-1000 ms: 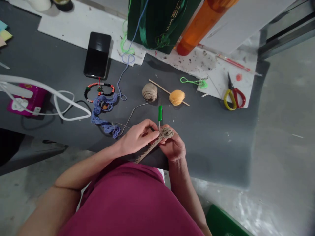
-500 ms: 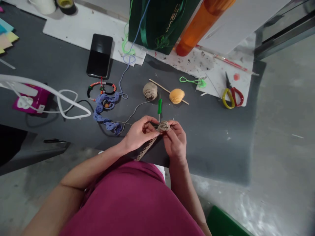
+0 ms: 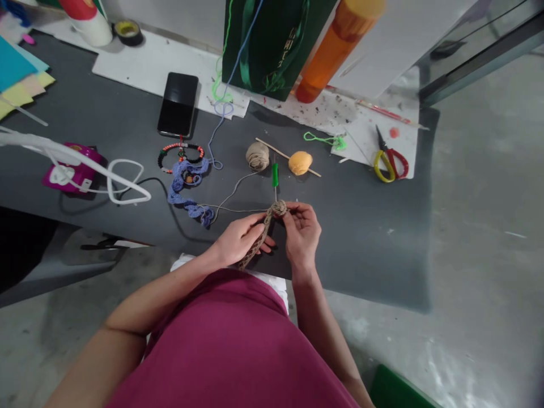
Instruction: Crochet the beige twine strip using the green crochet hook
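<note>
Dark grey tabletop (image 3: 361, 255), pale concrete floor (image 3: 480, 226) beside it; white board (image 3: 403, 34), metal frame (image 3: 476, 56) behind.

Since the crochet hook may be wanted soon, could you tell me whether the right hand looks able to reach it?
Probably yes: the green-handled crochet hook lies on the dark mat just beyond the right hand, with nothing between them. That hand is holding the tan crochet strip, though, so it may need to let go first.

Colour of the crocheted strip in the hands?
The crocheted strip is light tan, best seen in the head view.
</note>
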Demonstrator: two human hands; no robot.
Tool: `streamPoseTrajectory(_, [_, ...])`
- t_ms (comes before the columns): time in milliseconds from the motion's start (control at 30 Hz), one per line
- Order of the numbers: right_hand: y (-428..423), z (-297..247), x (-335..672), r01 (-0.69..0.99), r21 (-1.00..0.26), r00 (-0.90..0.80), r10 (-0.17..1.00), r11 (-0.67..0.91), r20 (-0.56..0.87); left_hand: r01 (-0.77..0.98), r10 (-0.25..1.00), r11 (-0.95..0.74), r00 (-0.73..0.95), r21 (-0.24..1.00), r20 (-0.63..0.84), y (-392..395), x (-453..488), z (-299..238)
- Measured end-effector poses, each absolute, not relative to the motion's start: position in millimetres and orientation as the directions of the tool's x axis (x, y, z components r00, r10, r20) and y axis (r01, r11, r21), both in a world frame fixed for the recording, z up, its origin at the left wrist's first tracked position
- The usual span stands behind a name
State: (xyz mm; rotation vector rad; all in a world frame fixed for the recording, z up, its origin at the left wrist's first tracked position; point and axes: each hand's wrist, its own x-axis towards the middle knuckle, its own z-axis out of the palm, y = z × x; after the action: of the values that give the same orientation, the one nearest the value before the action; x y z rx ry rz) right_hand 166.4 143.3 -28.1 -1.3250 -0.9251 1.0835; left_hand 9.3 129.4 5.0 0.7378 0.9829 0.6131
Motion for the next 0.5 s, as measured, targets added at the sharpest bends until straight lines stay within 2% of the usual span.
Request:
streamPoseTrajectory(100, [144.8,-28.1,164.6,-0.188,-0.98,0.244,0.963,-0.073,-0.118,-0.121,0.768,0.58,0.409,0.805,-0.492,126.8,11.5,3.2])
streamPoseTrajectory(200, [146.1,-26.1,164.4,-0.292,-0.953,0.231,0.961,-0.078,-0.15,-0.105,0.858,0.469,0.287,0.877,-0.425,125.9,15.1,0.4])
streamPoseTrajectory(367, [147.2,-20.3,165.6,-0.366,-0.91,0.063,0.97,-0.196,-0.235,-0.014,0.911,0.359,0.225,0.933,-0.347,123.0,16.9,-1.1])
streamPoseTrajectory(500, [149.7,-20.9,167.7,-0.419,-0.875,-0.002,0.964,-0.243,-0.267,0.007,0.925,0.329,0.201,0.944,-0.324,115.4,17.7,-1.5])
